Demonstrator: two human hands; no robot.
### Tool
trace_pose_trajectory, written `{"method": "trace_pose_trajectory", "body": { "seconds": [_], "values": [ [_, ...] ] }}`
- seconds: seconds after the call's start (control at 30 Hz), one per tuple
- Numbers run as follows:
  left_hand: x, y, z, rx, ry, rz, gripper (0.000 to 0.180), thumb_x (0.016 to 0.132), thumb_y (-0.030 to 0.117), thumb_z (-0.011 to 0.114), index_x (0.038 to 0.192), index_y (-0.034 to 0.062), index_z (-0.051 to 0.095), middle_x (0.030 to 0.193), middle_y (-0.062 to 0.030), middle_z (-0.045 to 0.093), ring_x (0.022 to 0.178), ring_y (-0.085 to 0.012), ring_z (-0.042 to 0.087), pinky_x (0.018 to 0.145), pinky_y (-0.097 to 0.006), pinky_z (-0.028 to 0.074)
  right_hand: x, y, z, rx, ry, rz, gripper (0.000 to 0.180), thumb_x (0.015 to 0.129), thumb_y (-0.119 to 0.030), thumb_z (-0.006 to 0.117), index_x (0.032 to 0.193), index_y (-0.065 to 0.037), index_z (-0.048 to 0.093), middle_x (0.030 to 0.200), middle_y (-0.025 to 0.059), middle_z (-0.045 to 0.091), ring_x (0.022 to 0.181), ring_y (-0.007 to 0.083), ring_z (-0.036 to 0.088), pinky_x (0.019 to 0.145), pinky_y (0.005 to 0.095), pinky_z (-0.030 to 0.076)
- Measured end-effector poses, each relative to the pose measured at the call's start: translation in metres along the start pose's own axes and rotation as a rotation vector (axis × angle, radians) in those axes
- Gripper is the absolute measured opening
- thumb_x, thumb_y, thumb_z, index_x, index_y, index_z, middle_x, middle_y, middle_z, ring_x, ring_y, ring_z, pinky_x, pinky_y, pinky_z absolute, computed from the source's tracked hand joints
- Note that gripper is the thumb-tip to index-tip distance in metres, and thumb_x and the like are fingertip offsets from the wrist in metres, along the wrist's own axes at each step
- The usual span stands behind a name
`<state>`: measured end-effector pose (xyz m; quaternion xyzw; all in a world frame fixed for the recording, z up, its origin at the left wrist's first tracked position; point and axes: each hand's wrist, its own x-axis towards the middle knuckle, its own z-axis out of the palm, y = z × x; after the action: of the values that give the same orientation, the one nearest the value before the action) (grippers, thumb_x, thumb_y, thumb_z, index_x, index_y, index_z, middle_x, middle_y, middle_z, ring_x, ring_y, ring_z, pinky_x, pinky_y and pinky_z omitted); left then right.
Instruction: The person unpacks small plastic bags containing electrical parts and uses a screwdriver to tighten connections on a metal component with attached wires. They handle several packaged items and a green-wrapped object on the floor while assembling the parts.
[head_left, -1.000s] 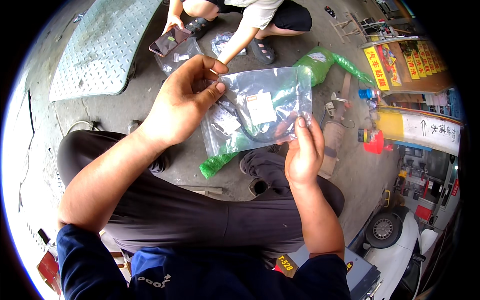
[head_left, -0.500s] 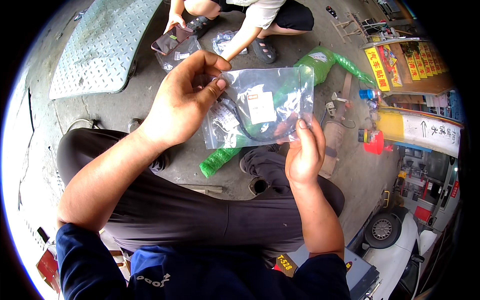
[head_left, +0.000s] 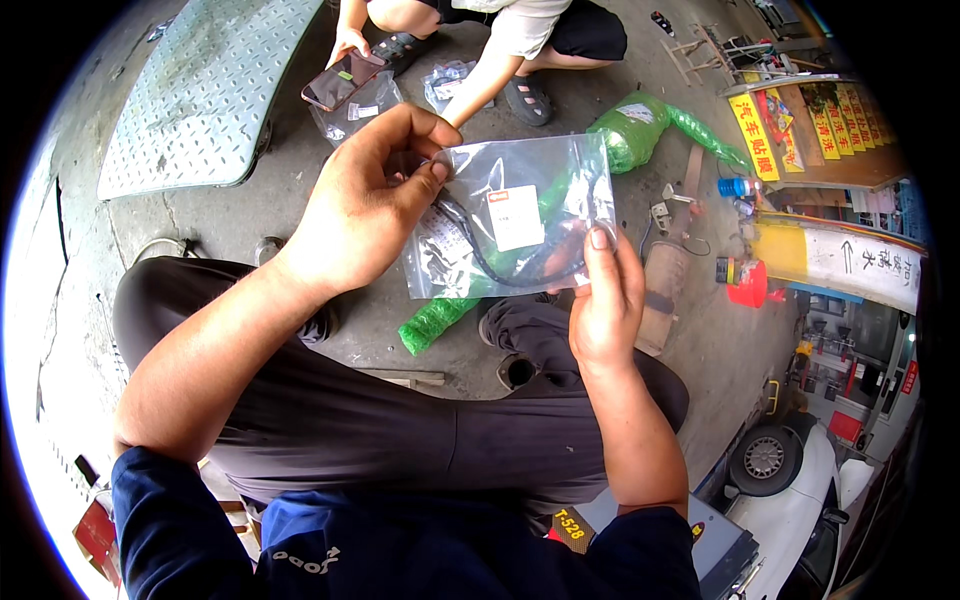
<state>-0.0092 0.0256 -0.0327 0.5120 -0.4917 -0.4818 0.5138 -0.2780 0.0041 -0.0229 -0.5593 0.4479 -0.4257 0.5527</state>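
A clear plastic bag (head_left: 570,165) is stretched between my hands above my lap. Inside it lie a dark curved cable (head_left: 478,258) and a white label (head_left: 515,218). My left hand (head_left: 360,205) pinches the bag's upper left corner between thumb and fingers. At the lower right edge, my right hand (head_left: 608,310) grips it with the thumb in front and fingers behind, partly seen through the plastic. Beyond the bag, a green-wrapped part (head_left: 630,130) rests on the floor, and another green-wrapped end (head_left: 440,322) shows below the bag.
Opposite me a person crouches, holding a phone (head_left: 343,82) over bagged parts (head_left: 365,110) on the floor. A metal tread plate (head_left: 200,100) is at far left. To the right are a rusty cylinder (head_left: 665,275), a red container (head_left: 745,288), signs and a white car (head_left: 790,510).
The bag's right side has shifted slightly left and tilted, and my right hand has moved a little with it. My left hand stays nearly still.
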Motion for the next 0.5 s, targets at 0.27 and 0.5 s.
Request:
{"method": "trace_pose_trajectory", "body": {
  "seconds": [0.27,0.5],
  "values": [
    [0.000,-0.009,-0.004,0.175,-0.032,-0.041,0.026,0.098,0.003,0.064,0.123,-0.0010,0.066,0.111,-0.0077,0.071,0.108,-0.0147,0.066,0.100,-0.032,0.052,-0.002,0.012,-0.004,-0.140,-0.119,-0.059,0.027,0.115,-0.023,0.060,0.118,0.002,0.069,0.094,0.0006,0.069,0.081,0.0063,0.062,0.068,0.0237,0.051],
    [-0.004,0.000,0.003,-0.207,-0.235,-0.129,0.025,0.108,0.014,0.070,0.127,-0.0018,0.067,0.118,-0.0066,0.071,0.113,-0.0115,0.065,0.100,-0.029,0.052,-0.005,0.008,0.004,-0.158,-0.242,0.037,0.023,0.112,-0.020,0.065,0.111,0.002,0.069,0.091,-0.0020,0.066,0.081,0.0037,0.057,0.072,0.0234,0.047]
  ]
}}
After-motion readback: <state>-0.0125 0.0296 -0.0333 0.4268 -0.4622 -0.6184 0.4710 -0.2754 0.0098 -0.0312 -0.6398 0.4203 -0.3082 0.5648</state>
